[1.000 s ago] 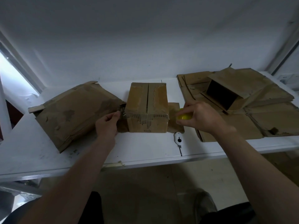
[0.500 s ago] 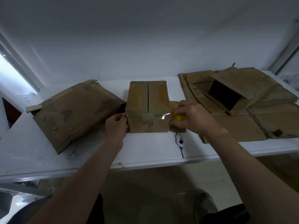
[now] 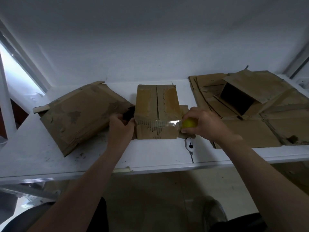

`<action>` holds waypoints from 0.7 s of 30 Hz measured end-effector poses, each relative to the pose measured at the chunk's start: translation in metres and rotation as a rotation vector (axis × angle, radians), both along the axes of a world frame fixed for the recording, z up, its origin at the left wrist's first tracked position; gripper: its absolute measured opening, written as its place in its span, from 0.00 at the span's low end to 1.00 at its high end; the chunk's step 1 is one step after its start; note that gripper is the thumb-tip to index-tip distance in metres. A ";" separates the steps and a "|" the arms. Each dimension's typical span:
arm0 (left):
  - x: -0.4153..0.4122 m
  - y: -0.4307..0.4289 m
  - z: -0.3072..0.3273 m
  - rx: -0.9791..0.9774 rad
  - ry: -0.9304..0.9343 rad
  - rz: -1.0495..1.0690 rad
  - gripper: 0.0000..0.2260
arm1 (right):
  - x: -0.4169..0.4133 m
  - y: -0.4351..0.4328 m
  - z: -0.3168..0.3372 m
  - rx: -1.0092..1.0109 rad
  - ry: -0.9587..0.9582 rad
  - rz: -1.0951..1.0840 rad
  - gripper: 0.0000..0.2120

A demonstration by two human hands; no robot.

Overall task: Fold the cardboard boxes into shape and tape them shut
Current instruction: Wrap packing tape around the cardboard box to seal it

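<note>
A folded brown cardboard box (image 3: 157, 104) stands in the middle of the white table (image 3: 50, 158), its top flaps closed along a centre seam. A strip of clear tape (image 3: 158, 123) stretches across its near top edge. My left hand (image 3: 120, 127) presses the tape's end against the box's left corner. At the box's right corner my right hand (image 3: 203, 123) grips a yellow tape roll (image 3: 188, 123), from which the strip runs.
A slumped, half-flattened box (image 3: 80, 113) lies left of the folded one. Flat cardboard sheets (image 3: 250, 131) cover the table's right side, with an open box (image 3: 240, 97) on top. A white utility knife (image 3: 190, 145) lies near the front edge, below my right hand.
Both hands closed in on the box and the tape strip came down over its near top edge. My left hand now presses the left corner; the view tilted slightly.
</note>
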State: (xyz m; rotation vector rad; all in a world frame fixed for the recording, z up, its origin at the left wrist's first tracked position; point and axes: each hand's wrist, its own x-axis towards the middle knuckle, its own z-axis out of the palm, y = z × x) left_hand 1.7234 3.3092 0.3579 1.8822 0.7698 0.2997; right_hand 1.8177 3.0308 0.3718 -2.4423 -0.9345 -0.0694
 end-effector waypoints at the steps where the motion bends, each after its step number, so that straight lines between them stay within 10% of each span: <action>1: -0.001 -0.001 0.004 0.105 -0.094 0.041 0.14 | -0.001 0.001 0.000 -0.015 0.010 -0.010 0.18; 6: -0.019 -0.023 0.029 0.584 -0.527 -0.255 0.15 | -0.003 -0.002 -0.001 -0.065 -0.005 -0.084 0.22; 10: -0.027 -0.051 0.015 0.972 -0.221 -0.665 0.24 | -0.005 -0.001 0.003 -0.086 0.023 -0.088 0.23; 16: -0.019 -0.043 0.013 0.994 -0.153 -0.687 0.27 | -0.022 0.018 0.025 0.162 -0.122 -0.010 0.30; 21: -0.017 -0.037 0.016 0.935 -0.141 -0.747 0.23 | -0.051 0.063 0.019 -0.173 -0.046 0.152 0.32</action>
